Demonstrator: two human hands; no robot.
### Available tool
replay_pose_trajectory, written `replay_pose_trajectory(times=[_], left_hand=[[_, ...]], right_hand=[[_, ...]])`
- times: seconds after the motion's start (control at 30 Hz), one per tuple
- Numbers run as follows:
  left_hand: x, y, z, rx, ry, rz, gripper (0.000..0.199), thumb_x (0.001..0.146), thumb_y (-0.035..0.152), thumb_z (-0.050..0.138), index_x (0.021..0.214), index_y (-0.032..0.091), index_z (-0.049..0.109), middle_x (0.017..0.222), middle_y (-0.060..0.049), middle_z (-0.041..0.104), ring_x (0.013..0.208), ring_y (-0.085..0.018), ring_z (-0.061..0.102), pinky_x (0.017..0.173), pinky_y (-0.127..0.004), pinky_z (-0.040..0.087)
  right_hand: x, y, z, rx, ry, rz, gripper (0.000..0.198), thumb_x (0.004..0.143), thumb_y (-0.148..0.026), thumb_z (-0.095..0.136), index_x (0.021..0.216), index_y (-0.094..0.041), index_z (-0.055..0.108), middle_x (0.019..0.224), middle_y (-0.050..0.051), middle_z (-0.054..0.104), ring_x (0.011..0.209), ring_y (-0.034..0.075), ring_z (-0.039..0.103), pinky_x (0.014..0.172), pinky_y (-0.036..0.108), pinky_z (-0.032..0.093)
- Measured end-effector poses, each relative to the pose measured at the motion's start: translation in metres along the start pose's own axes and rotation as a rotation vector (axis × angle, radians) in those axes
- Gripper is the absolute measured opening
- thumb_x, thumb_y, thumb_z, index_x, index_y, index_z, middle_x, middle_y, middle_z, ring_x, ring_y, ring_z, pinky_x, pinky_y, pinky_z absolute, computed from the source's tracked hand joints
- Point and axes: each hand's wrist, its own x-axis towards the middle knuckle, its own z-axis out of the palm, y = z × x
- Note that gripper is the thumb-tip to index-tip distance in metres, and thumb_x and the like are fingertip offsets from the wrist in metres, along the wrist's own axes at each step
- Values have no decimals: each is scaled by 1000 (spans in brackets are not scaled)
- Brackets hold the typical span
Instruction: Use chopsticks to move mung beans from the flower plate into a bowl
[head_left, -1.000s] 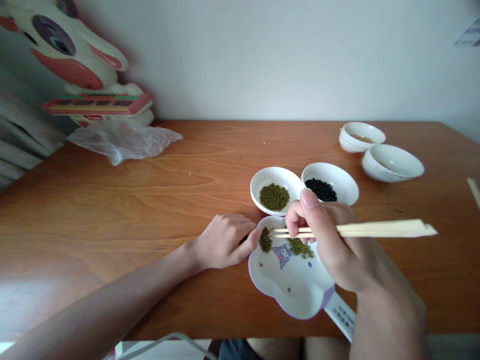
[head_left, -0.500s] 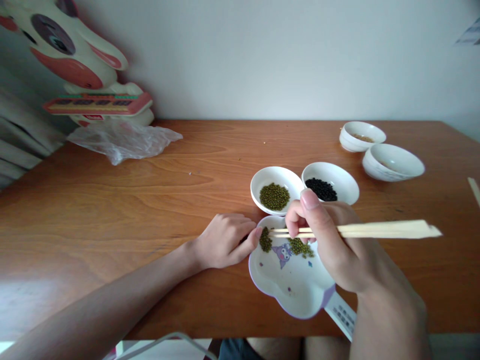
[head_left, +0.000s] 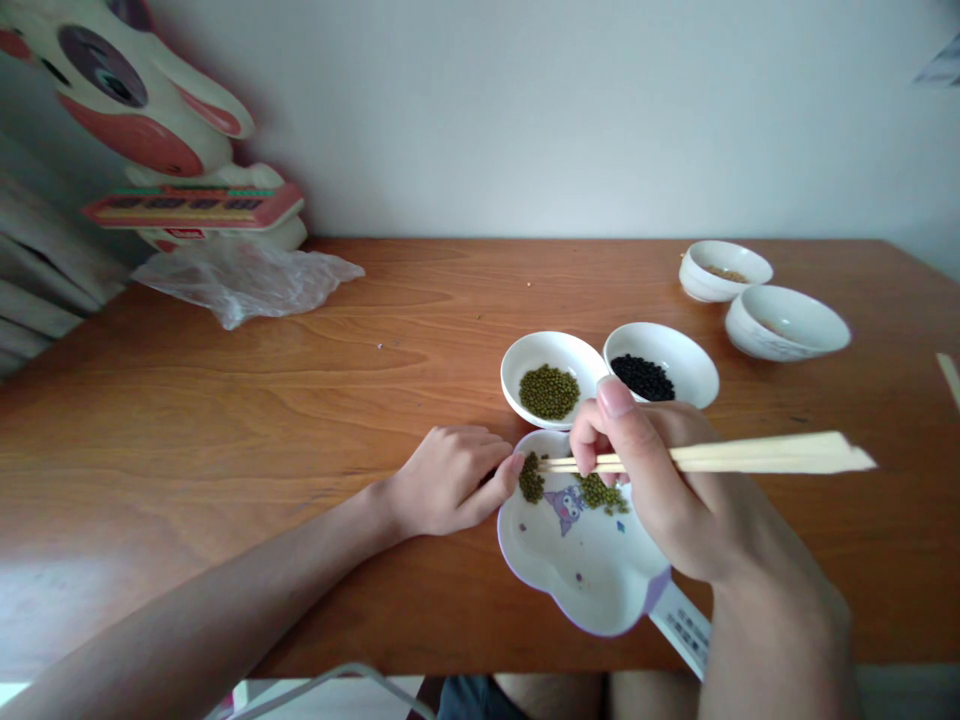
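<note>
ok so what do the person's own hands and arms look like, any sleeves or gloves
The left hand and right hand are ungloved, with no rings visible. The left forearm and right forearm show no sleeve, watch or bracelet.

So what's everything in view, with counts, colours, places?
Flower-shaped, purple-rimmed dish: one, white, front
Wooden chopsticks: two, pale, over dish
Shallow round bowls: two, white, behind dish
Small beans: three piles, green, dish and left shallow bowl
Other small beans: one pile, black, right shallow bowl
Deep bowls: two, white, rear right
Plastic bag: one, clear, rear left
Animal-shaped keyboard toy: one, white-pink, rear left
Wooden table: one, brown, centre
Wall: one, pale, behind
Draped cloth: one, grey, left edge
Cable: one, grey, bottom
Legs: two, dark shorts, bottom
Left hand: one, dish's left rim
Right hand: one, holding chopsticks
</note>
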Motion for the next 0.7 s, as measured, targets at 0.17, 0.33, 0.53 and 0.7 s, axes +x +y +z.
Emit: replay_pose_trajectory(times=[0.17,0.33,0.53,0.7], left_hand=[[1,0,0,4,-3,4,41,113,34,32,79,20,48,76,-2,59,68,-15,52,68,-32,38],[1,1,0,4,6,2,40,113,34,32,79,20,49,76,-1,59,68,-15,52,67,-32,38],[0,1,0,4,1,1,40,113,34,33,79,20,49,75,-2,60,68,-16,53,68,-32,38],[0,2,0,10,6,0,41,113,34,33,79,19,50,76,-2,61,68,-16,54,68,-31,38]], right_hand=[[1,-3,-1,-32,-7,-35,67,112,-59,21,67,-21,54,60,-2,52,59,13,51,61,34,33],[2,-1,0,-19,-3,-28,68,112,-60,22,66,-21,54,60,-2,53,59,13,52,61,34,34],[1,2,1,-6,6,-12,69,111,-61,23,66,-22,57,63,0,59,61,14,55,60,33,36],[-3,-1,-4,30,45,-42,67,111,-60,26,66,-22,56,59,0,56,58,14,53,59,33,36]])
